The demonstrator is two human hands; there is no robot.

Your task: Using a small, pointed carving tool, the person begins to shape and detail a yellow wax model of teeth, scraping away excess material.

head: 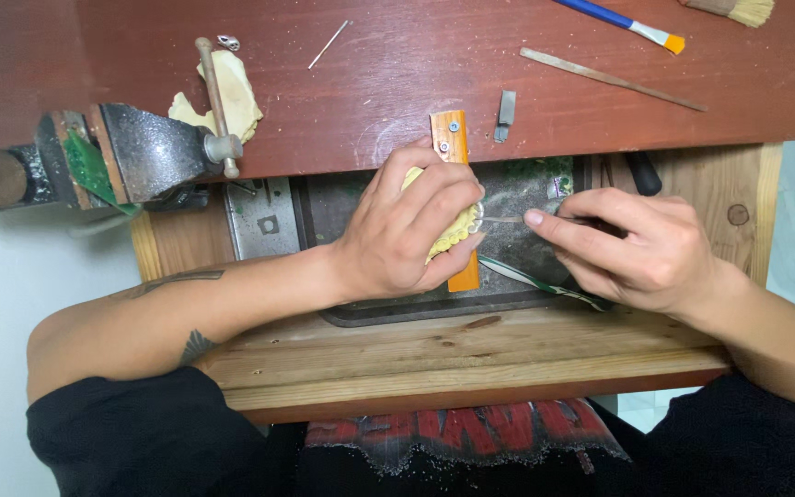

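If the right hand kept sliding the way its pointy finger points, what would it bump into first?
The right hand points leftward, holding a thin tool. Going straight on, it would probably first meet the small yellowish piece gripped by the left hand against the orange wooden peg. The tool tip already looks to touch it.

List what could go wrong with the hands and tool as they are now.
1. The thin metal tool in the right hand points at the left hand; a slip could jab the fingers.
2. The small pale yellow carved piece rests on a narrow orange wooden peg; it may twist loose.
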